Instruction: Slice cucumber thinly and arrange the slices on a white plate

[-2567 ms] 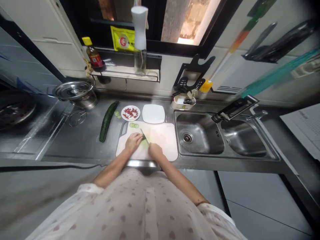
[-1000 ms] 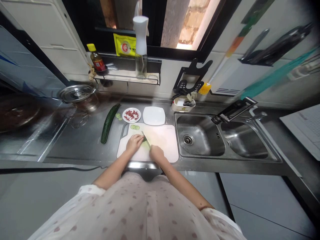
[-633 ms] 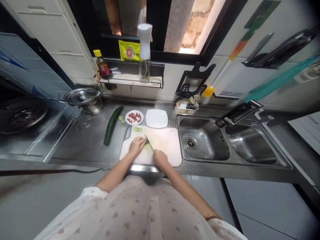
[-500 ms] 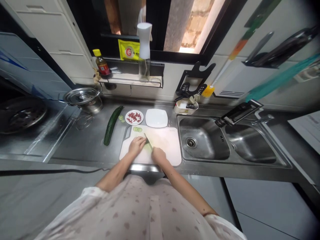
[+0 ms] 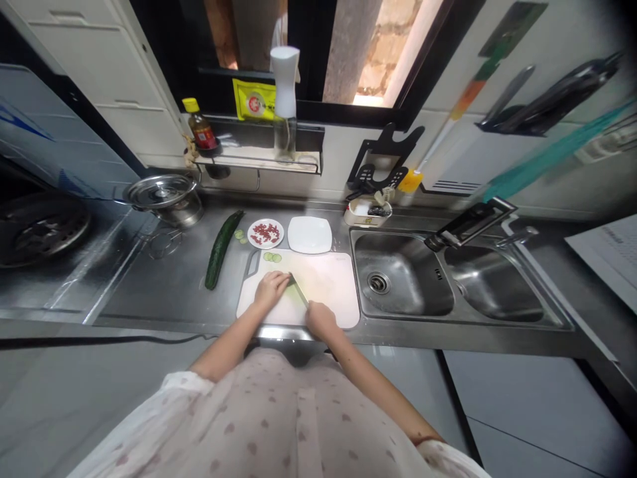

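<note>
With the fingers of our right hand (image 5: 321, 319) we grip a knife (image 5: 300, 291), its blade slanting over the white cutting board (image 5: 338, 292) at the worktop's (image 5: 159, 285) front edge. Our left hand (image 5: 271, 289) has its fingers closed on a green piece (image 5: 290, 279), partly hidden, beside the blade. Some pale slices (image 5: 272, 257) lie near the board's back left corner; past its left edge we see a whole cucumber (image 5: 222, 251)

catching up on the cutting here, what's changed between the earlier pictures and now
The right hand and knife have drawn back slightly toward the person. Nothing was newly taken or let go; the left hand stays on the green piece. The whole cucumber, cutting board, cut slices and square plate stayed put.
</note>
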### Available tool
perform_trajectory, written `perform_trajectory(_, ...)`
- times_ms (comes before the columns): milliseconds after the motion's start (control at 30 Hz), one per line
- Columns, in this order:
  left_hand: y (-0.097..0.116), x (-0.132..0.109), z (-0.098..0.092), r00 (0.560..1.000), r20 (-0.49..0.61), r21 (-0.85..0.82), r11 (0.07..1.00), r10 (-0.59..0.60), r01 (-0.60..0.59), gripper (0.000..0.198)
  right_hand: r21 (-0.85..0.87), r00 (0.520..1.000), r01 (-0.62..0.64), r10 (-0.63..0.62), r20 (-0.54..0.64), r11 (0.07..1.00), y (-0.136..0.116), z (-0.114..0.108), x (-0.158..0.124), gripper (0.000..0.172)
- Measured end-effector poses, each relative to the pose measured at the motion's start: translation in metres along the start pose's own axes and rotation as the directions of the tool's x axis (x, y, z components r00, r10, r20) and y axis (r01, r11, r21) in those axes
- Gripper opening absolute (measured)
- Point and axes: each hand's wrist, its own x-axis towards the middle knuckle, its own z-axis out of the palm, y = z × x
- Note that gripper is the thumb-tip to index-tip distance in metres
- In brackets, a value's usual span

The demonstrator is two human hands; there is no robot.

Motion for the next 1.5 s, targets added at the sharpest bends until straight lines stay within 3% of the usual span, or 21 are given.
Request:
perform_trajectory(300, 0.005, 0.002, -0.005, 0.996, 0.054, -0.006, 0.998, -0.07, 0.07, 0.024, 0.007, 0.999, -0.016, 0.015, 0.037, 1.0, 0.01, -0.002, -0.008, 0.026)
perform_trajectory(767, 0.008, 0.004, -0.002, 0.977, 0.076, -0.002, 0.98, -0.199, 0.2, 0.028, -0.109, 0.998, -0.034, 0.028, -0.055, 0.993, 0.028, -0.013, -0.013, 0.03)
perform_trajectory(1167, 0.003, 0.009, -0.008, 0.949, -0.028, -0.135, 0.942, -0.313, 0.307, 0.031, -0.193, 0.995, -0.064, 0.049, -0.086, 0.979, 0.029, -0.022, -0.02, 0.037)
perform_trajectory(1367, 0.013, 0.027, -0.022, 0.967, 0.014, -0.224, 0.942, -0.253, 0.25, 0.031, -0.246, 0.982, -0.067, 0.02, -0.19, 0.967, 0.033, -0.025, -0.019, 0.033)
perform_trajectory(1500, 0.025, 0.035, -0.031, 0.977, 0.168, -0.186, 0.969, -0.133, 0.164, 0.034, -0.3, 0.964, -0.042, -0.041, -0.264, 0.953, 0.039, -0.023, -0.02, 0.034)
